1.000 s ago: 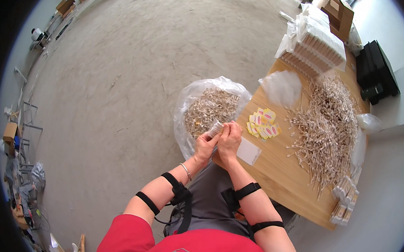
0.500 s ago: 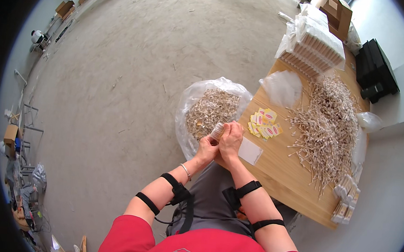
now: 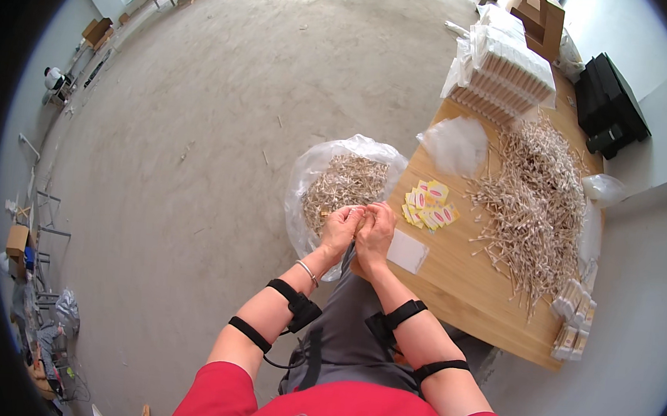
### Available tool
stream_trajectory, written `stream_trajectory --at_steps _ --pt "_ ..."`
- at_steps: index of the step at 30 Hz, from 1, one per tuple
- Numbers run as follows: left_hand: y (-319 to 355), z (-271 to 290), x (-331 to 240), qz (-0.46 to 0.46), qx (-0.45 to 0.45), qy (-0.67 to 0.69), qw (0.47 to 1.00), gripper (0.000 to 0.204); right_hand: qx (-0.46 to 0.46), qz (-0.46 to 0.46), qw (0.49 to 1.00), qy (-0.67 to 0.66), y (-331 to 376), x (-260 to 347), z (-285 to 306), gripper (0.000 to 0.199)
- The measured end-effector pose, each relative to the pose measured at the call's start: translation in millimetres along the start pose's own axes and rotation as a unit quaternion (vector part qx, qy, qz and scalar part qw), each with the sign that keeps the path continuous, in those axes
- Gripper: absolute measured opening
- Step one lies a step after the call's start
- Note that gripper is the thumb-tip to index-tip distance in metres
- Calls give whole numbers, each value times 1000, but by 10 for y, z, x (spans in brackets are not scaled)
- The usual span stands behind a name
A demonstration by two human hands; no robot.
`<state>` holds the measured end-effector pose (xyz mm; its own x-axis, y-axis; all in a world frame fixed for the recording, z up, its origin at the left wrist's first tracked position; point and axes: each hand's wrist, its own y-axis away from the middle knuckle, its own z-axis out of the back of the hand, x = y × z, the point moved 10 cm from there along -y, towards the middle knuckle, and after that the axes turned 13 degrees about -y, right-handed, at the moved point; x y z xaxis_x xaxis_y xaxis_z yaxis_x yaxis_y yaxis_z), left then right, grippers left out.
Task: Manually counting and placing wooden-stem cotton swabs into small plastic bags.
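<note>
My left hand and my right hand meet at the table's left edge, fingers curled together. Between them is a small bundle of cotton swabs, now almost wholly hidden by the fingers. Beneath and beyond the hands, a clear plastic bag full of loose cotton swabs stands off the table's edge. Beside my right hand lies a white square card or packet. Farther along are scattered yellow and white printed cards.
A big heap of loose cotton swabs covers much of the wooden table. Flat clear bags lie left of it. Stacked swab packs stand at the far end, more packs at the near right. A black bin stands against the wall.
The bundle of cotton swabs, visible above my left hand before, is now covered by fingers. Both hands have drawn closer together. The whole view has shifted slightly.
</note>
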<state>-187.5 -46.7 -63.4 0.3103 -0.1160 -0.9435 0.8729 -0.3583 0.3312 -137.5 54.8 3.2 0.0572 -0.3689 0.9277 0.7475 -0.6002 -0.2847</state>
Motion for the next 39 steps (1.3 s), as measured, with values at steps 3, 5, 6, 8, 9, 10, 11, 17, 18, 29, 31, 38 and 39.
stream_trajectory --at_steps 3,5,6,8,9,10,11,17,18,29,31,38,39 --pt "-50 53 79 -23 -29 -62 997 22 -10 4 1000 -20 22 31 16 17" --pt "-75 114 53 -47 -37 -102 993 25 -13 -28 998 -55 54 -7 3 22" --pt "-91 122 15 -53 -30 -179 982 26 -17 -29 998 -53 51 -2 9 22" --pt "-116 119 -38 -61 -19 -257 964 29 -23 -30 997 -68 42 5 9 23" --pt "-121 111 -94 -82 -17 -246 966 30 -28 -32 997 -68 42 9 11 23" --pt "-125 101 -152 -102 -14 -235 967 32 -22 -41 996 -78 41 -1 -11 25" --pt "-124 114 -198 -122 -22 -234 964 32 -16 -49 995 -88 46 -15 -33 29" --pt "-185 353 -412 -183 -44 -309 932 35 8 -14 999 -49 60 221 -258 41" --pt "-155 344 -497 -203 -59 -313 926 36 8 -9 999 -42 52 232 -265 43" --pt "456 390 -1032 -253 -130 -177 942 36 29 -89 975 -201 -96 138 147 74" --pt "664 207 -927 -254 -153 -139 945 35 98 -145 953 -247 38 337 133 80" --pt "1009 -720 -809 -181 -66 -9 981 34 43 -42 996 -69 111 615 1124 68" --pt "1069 -832 -791 -185 -51 -10 981 34 31 -24 999 -14 144 670 1270 62"
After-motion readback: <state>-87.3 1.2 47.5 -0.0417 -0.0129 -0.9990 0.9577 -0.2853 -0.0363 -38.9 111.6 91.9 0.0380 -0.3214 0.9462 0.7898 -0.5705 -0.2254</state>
